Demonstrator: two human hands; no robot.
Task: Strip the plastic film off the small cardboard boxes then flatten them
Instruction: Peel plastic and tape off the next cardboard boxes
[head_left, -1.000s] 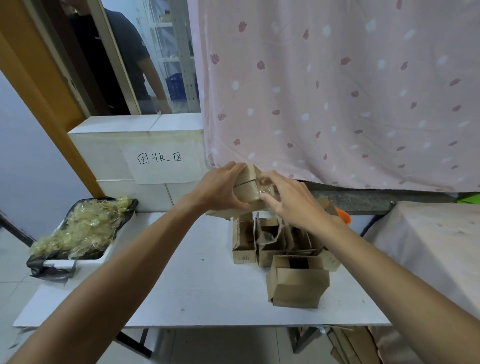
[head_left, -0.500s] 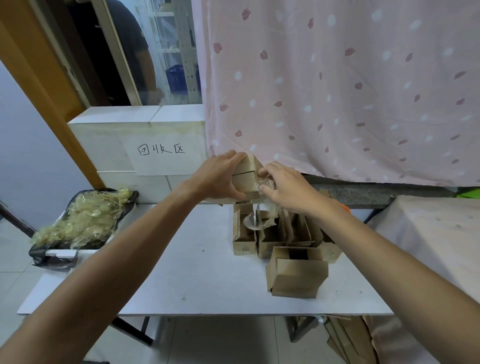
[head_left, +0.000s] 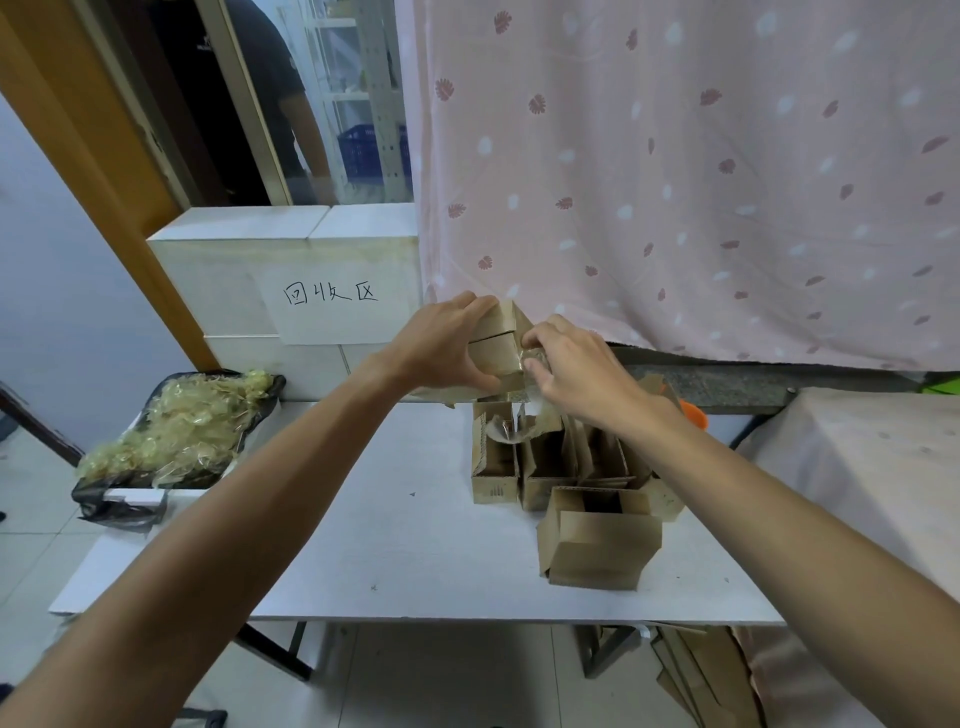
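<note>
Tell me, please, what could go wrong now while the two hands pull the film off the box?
1. The film pinched by the right hand looks thin and may tear, leaving scraps on the box that the left hand grips.
2. The loose film hangs into the open boxes below and could snag one or drop inside.
3. The front box lies near the table edge; the right forearm could knock it off.

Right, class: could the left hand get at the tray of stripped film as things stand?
Probably not yet: the left hand grips the box being stripped. The way itself looks free, with only bare table between it and the tray of film.
</note>
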